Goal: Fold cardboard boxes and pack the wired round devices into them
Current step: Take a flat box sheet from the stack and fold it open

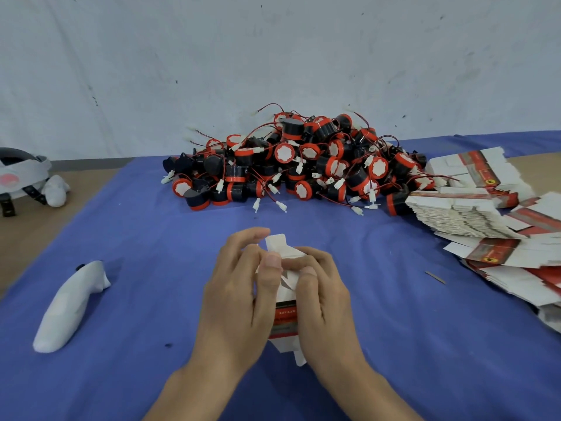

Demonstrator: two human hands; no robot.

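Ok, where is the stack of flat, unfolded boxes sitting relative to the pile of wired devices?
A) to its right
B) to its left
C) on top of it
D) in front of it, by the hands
A: the flat boxes lie fanned out at the right side of the blue cloth, beside the right end of the device pile; the left hand and right hand grip one box nearer the camera.
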